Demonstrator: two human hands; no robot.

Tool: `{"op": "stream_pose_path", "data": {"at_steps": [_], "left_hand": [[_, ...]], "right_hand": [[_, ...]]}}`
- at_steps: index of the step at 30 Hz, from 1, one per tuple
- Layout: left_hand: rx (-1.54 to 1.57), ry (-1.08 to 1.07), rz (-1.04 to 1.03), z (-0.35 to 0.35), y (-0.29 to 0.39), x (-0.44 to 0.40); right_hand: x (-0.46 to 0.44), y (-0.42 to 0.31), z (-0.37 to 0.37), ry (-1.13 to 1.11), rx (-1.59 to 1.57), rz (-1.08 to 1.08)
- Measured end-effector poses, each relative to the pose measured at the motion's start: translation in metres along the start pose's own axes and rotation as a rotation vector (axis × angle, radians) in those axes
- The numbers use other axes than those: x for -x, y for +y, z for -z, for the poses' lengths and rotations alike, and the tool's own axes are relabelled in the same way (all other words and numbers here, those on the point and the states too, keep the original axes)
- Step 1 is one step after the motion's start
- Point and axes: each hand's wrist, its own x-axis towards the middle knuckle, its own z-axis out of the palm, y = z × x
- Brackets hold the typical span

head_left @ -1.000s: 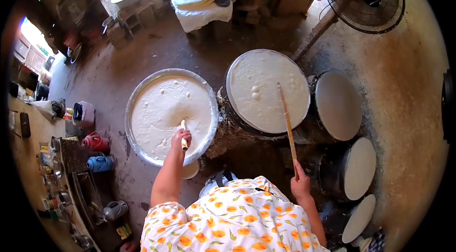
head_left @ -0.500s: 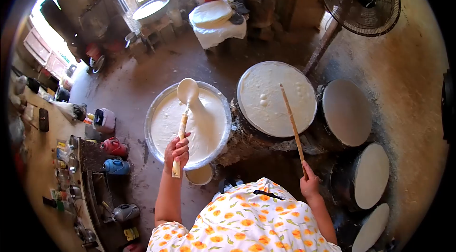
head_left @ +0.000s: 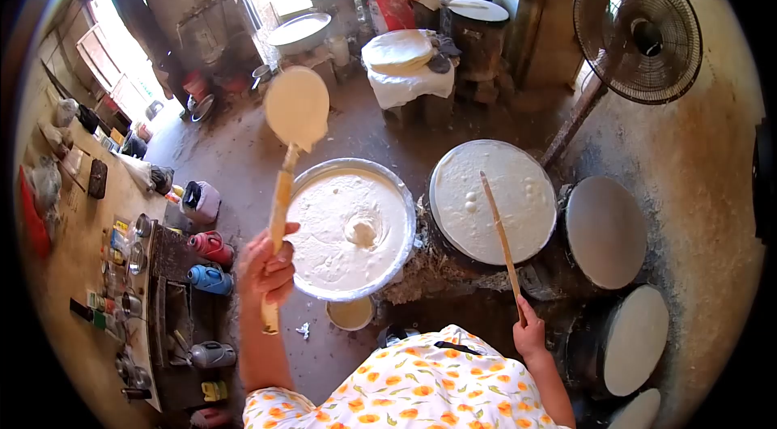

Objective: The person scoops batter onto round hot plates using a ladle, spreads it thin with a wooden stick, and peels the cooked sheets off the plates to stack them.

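My left hand (head_left: 267,269) is closed round the wooden handle of a ladle (head_left: 297,108), which is raised with its batter-coated bowl upward. Below and to its right stands a wide metal basin (head_left: 410,222) of pale batter (head_left: 348,227), with a swirl near its middle. My right hand (head_left: 529,332) grips a long thin wooden stick (head_left: 503,243). The stick's tip lies over a round griddle (head_left: 494,202) covered with a pale layer that has a few bubbles. I cannot tell whether the tip touches that layer.
Other round griddle tops (head_left: 606,232) line the right side. A pedestal fan (head_left: 638,29) stands behind them. At the back, a stack of flat rounds (head_left: 398,51) rests on a cloth-covered stand near a person in a red apron (head_left: 394,8). Jugs (head_left: 210,279) stand at left.
My left hand has lifted the ladle up and leftward, away from above the basin. A swirl now shows in the batter. The stick in my right hand stays over the griddle as the view shifts.
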Motion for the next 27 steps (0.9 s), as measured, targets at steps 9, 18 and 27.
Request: {"op": "stream_pose_path", "data": {"at_steps": [9, 18, 27], "left_hand": [[-0.056, 0.406, 0.212, 0.058, -0.029, -0.01], [-0.155, 0.447, 0.472, 0.054, -0.053, -0.053], [-0.793, 0.041, 0.453, -0.08, -0.157, -0.153]], "right_hand": [[-0.008, -0.007, -0.011, 0.04, -0.027, 0.043], [-0.01, -0.02, -0.015, 0.083, 0.054, 0.125], [0.011, -0.025, 0.036, 0.333, 0.129, 0.153]]}}
